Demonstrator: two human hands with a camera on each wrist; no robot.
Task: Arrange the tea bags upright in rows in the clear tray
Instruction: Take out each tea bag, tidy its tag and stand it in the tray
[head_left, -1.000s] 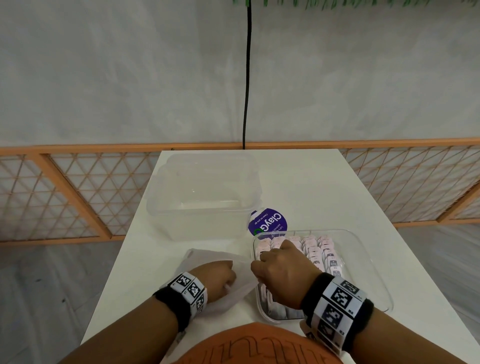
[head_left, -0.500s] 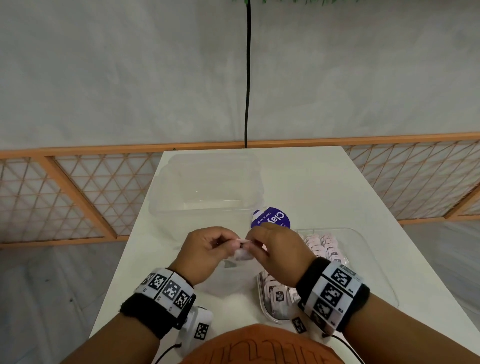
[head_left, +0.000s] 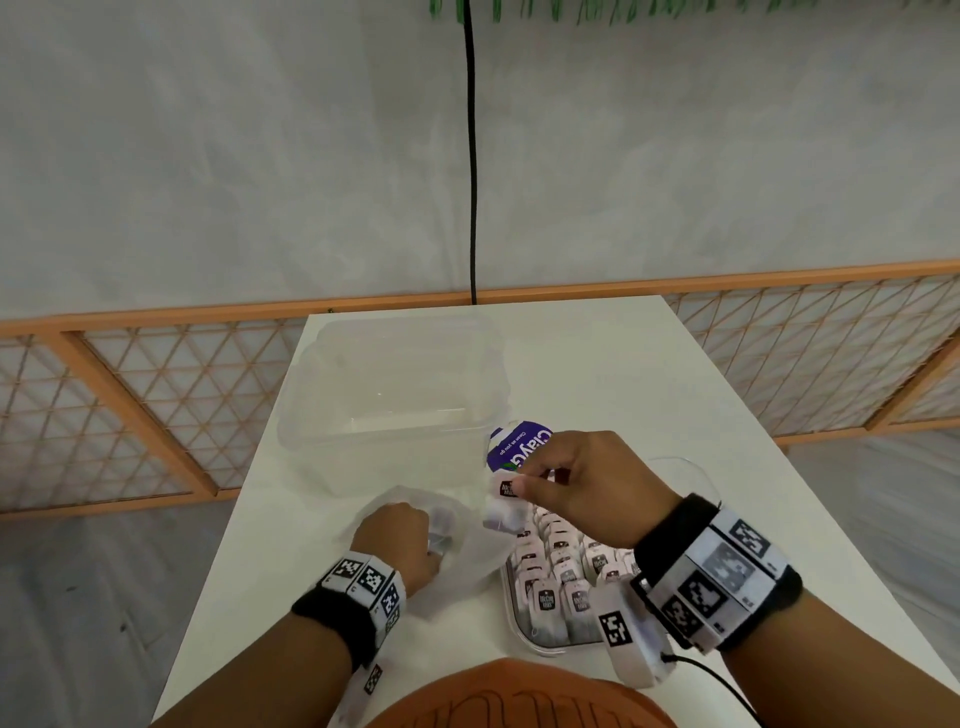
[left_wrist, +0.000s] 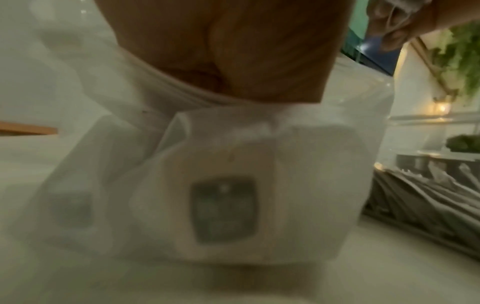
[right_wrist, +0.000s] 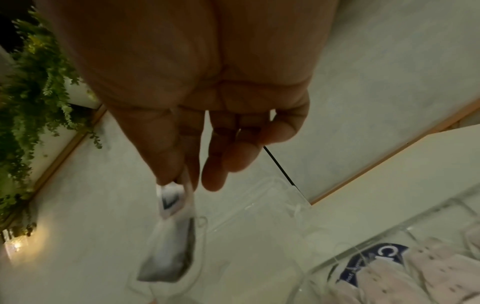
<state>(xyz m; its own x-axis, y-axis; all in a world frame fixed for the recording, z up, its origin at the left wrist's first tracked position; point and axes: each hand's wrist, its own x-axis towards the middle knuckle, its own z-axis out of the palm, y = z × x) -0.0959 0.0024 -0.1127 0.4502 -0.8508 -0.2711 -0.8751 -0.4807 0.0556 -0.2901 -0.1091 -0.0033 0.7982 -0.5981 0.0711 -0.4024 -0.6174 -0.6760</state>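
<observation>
My right hand (head_left: 519, 480) pinches the paper tag of one tea bag (head_left: 503, 506) between thumb and forefinger, and holds it above the far left corner of the clear tray (head_left: 691, 467). In the right wrist view the tea bag (right_wrist: 168, 259) hangs below my right hand (right_wrist: 179, 176). Rows of upright tea bags (head_left: 558, 566) fill the tray's left part. My left hand (head_left: 434, 540) reaches into a translucent plastic bag (head_left: 467, 561), fingers curled on a tea bag (left_wrist: 223, 209) inside it.
A big clear plastic box (head_left: 395, 395) stands at the back left of the white table (head_left: 649, 374). A purple packet (head_left: 519, 447) lies between the box and the tray. The table's edges drop off on both sides, with an orange lattice fence (head_left: 156, 415) beyond.
Half a second ago both hands met above the bag at one tea bag. Since then my left hand has dropped back into the plastic bag. My right hand has carried the tea bag right, over the tray.
</observation>
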